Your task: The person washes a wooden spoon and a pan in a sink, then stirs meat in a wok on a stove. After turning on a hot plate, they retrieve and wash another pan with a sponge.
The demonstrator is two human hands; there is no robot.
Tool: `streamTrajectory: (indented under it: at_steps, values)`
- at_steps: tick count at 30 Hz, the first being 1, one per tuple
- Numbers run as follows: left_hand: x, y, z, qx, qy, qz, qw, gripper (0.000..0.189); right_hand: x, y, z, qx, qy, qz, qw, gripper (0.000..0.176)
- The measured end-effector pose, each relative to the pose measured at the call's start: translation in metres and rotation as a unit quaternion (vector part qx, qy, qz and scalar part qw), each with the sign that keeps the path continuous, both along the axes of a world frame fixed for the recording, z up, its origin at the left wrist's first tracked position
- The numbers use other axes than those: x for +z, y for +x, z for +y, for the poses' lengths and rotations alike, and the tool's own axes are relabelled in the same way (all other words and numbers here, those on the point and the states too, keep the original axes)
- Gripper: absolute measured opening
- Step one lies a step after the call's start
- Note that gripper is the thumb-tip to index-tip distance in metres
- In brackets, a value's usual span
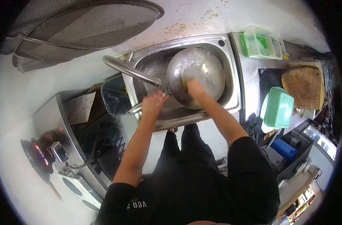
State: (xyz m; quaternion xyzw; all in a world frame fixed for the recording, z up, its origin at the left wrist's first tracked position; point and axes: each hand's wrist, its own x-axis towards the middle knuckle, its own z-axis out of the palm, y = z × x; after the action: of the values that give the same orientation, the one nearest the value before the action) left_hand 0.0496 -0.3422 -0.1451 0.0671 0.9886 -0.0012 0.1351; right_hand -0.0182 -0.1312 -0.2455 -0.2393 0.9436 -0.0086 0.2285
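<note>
The metal pan (212, 71) sits in the sink (235, 84), its handle (134, 109) closed in the left hand (153, 102), presumably to steady it while the right hand (195, 89) presses on its surface; that hand is blurred, so I cannot tell what its fingers grip. The tap (129, 70) reaches over the sink just beside the left hand, crowding that side; on the bench (250, 80) to the right stand a clear box (263, 45), a green tub (280, 108) and wooden boards (302, 88).
</note>
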Motion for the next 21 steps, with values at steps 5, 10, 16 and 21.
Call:
streamTrajectory:
  at_steps: [5, 10, 16, 21]
  values:
    - [-0.001, 0.002, 0.001, 0.008, 0.005, -0.015, 1.000, 0.049, 0.008, -0.042, 0.027, -0.066, -0.075, -0.025, 0.995, 0.019]
    - [-0.005, 0.002, -0.001, -0.002, 0.002, 0.010, 1.000, 0.050, -0.017, -0.042, -0.032, -0.025, -0.029, 0.182, 0.983, 0.018]
    - [0.001, -0.002, 0.003, 0.003, -0.001, 0.000, 1.000, 0.050, -0.018, -0.093, -0.037, -0.363, -0.207, 0.101, 0.903, 0.016]
    - [0.000, 0.005, 0.004, 0.001, -0.014, -0.020, 1.000, 0.051, 0.017, -0.098, -0.080, -0.613, -0.474, 0.165, 0.611, 0.020]
